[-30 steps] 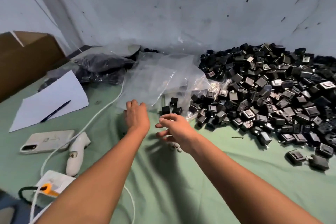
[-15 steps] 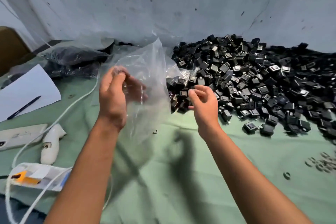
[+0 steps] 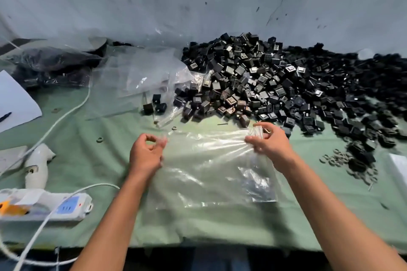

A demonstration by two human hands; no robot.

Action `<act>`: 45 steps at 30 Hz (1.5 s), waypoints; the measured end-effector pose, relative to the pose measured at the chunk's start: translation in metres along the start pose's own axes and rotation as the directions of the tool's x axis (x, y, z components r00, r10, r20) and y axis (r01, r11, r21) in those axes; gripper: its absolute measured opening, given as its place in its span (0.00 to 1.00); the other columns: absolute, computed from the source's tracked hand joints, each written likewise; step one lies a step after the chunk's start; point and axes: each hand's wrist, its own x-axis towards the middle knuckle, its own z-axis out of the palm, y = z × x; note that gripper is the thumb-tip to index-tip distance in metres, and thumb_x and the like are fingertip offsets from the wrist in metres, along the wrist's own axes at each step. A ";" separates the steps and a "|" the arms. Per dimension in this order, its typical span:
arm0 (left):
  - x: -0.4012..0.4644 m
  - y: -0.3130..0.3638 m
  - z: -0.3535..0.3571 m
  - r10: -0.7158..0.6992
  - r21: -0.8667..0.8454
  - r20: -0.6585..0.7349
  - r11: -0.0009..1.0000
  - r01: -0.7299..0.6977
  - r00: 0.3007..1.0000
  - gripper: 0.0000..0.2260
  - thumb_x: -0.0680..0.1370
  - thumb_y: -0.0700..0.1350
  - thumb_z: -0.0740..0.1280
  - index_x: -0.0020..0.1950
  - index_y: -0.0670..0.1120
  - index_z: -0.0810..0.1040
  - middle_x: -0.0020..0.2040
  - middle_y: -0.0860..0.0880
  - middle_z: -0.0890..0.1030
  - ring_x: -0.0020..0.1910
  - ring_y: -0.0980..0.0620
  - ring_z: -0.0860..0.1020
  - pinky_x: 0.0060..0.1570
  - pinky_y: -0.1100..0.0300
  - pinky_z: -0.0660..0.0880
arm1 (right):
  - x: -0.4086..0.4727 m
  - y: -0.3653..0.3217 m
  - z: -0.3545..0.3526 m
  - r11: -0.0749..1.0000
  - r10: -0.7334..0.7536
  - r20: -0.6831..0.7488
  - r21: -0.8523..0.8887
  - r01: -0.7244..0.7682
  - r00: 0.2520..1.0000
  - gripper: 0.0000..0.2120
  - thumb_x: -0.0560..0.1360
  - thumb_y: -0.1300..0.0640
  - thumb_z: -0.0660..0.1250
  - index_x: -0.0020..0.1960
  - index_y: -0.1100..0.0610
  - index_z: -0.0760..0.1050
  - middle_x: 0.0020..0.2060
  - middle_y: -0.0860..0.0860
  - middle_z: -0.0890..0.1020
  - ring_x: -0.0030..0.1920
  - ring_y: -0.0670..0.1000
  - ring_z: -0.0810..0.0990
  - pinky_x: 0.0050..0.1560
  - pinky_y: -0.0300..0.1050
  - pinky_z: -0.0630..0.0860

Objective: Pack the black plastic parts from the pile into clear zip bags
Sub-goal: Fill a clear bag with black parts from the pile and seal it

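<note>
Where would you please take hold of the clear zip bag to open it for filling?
Probably at the far edge of the zip bag, nearest the pile, one corner per hand: it lies flat with that edge, likely its mouth, already pinched by both hands.

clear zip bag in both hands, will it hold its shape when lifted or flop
The clear thin plastic zip bag will probably flop: it wrinkles between the left hand and right hand pinching its top edge. It looks empty, so likely very light. Its glossy film may slip from a loose pinch.
</note>
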 end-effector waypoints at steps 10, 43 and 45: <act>-0.021 -0.009 0.084 0.437 0.695 0.295 0.513 -0.505 0.850 0.23 0.83 0.61 0.55 0.71 0.50 0.71 0.74 0.46 0.69 0.72 0.46 0.66 0.70 0.49 0.66 | 0.013 0.034 0.023 0.470 -0.577 -0.149 -0.864 0.177 0.803 0.27 0.76 0.43 0.70 0.71 0.49 0.66 0.66 0.52 0.74 0.64 0.54 0.75 0.61 0.48 0.70; -0.017 -0.050 0.113 0.261 0.874 0.350 0.254 -0.413 0.900 0.33 0.81 0.69 0.40 0.83 0.58 0.45 0.84 0.51 0.44 0.83 0.45 0.41 0.80 0.46 0.41 | -0.001 0.088 0.036 0.283 -0.297 0.225 -0.907 0.311 0.928 0.34 0.79 0.29 0.40 0.83 0.38 0.46 0.84 0.47 0.46 0.83 0.51 0.41 0.81 0.58 0.36; -0.015 -0.051 0.102 0.254 0.892 0.296 0.270 -0.362 0.921 0.33 0.80 0.69 0.39 0.83 0.59 0.45 0.84 0.50 0.44 0.83 0.44 0.42 0.80 0.46 0.42 | -0.001 0.087 0.036 0.285 -0.285 0.224 -0.909 0.306 0.932 0.34 0.79 0.28 0.40 0.83 0.38 0.45 0.84 0.47 0.45 0.83 0.51 0.41 0.81 0.58 0.36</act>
